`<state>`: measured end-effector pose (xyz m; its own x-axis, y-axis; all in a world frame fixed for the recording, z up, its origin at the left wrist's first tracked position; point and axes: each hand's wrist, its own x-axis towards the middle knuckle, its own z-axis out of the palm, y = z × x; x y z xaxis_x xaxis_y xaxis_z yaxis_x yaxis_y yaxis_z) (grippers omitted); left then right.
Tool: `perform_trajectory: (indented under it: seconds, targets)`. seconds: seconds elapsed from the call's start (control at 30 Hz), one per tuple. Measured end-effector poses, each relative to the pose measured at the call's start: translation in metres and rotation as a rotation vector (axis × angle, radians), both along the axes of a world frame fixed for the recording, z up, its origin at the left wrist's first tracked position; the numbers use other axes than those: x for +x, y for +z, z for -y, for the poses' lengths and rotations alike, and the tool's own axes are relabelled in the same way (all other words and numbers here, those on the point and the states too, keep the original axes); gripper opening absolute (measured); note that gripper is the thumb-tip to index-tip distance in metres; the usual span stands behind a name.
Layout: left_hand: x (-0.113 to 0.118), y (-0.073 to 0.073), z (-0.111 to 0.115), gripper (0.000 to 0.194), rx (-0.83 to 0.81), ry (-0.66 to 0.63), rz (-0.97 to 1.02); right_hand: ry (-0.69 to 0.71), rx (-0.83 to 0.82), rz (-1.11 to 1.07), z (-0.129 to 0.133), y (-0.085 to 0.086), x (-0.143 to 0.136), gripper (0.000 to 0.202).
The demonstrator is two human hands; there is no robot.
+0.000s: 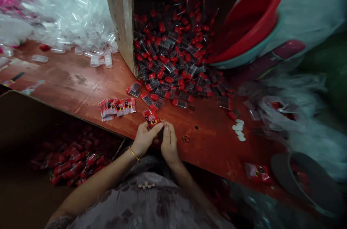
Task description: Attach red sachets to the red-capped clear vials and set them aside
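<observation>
A small red printed packet (151, 117) with a yellow-and-black mark is pinched in my left hand (144, 138), its thumb lying across the packet's lower edge. My right hand (169, 145) is closed, with its fingertips pressed together against the left thumb tip. What sits between those right fingertips is hidden. Just left of the hands, several similar red packets (118, 107) lie overlapped in a row on the reddish table (89, 88). Beyond the hands lie clear containers with red caps (155, 103).
A tipped cardboard box (120, 16) spills red-capped containers onto the table. Clear plastic containers (94, 59) are heaped at back left. Red basin (255, 23), white pieces (239, 129) and a grey cap (303, 182) stand right. Below left, a box (16, 124) holds wrapped red items.
</observation>
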<state>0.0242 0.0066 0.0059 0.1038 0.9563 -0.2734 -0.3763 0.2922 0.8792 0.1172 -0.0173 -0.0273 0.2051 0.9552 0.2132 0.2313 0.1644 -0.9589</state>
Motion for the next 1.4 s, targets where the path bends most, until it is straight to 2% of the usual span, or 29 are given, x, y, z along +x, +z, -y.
perform_trajectory:
  seconds: [0.1,0.2,0.3,0.37,0.53,0.6,0.7,0.83,0.97,1.13,1.33,1.4]
  targets:
    - [-0.007,-0.017,-0.009,0.035,0.150,0.049,-0.195,0.128,-0.017,0.075,-0.013,-0.007,0.013,0.026]
    - [-0.017,-0.030,-0.018,0.031,0.356,-0.015,-0.537,0.251,0.022,0.226,-0.024,-0.012,0.026,0.033]
    - [-0.024,-0.034,-0.023,0.035,0.568,-0.100,-0.833,0.299,0.086,0.385,-0.033,-0.013,0.037,0.035]
    - [-0.026,-0.034,-0.025,0.039,0.653,-0.131,-0.939,0.326,0.106,0.437,-0.038,-0.012,0.041,0.030]
    - [-0.027,-0.039,-0.025,0.046,0.736,-0.246,-0.968,0.381,0.132,0.433,-0.048,-0.014,0.047,0.024]
    - [-0.031,-0.039,-0.024,0.047,0.775,-0.250,-0.951,0.396,0.127,0.413,-0.050,-0.015,0.048,0.023]
    - [-0.039,-0.038,-0.022,0.037,0.786,-0.231,-0.928,0.392,0.112,0.391,-0.051,-0.014,0.049,0.021]
    - [-0.042,-0.038,-0.024,0.032,0.797,-0.230,-0.916,0.417,0.160,0.390,-0.052,-0.012,0.050,0.026]
    - [-0.041,-0.049,-0.026,0.032,0.827,-0.251,-0.965,0.434,0.191,0.471,-0.055,-0.013,0.051,0.022]
    - [-0.042,-0.059,-0.022,0.029,0.832,-0.250,-1.123,0.457,0.184,0.643,-0.058,-0.020,0.052,0.025]
    - [-0.037,-0.054,-0.023,0.029,0.780,-0.251,-1.200,0.413,0.166,0.740,-0.058,-0.022,0.050,0.027]
    - [-0.039,-0.048,-0.020,0.029,0.776,-0.266,-1.170,0.457,0.162,0.732,-0.057,-0.020,0.050,0.024]
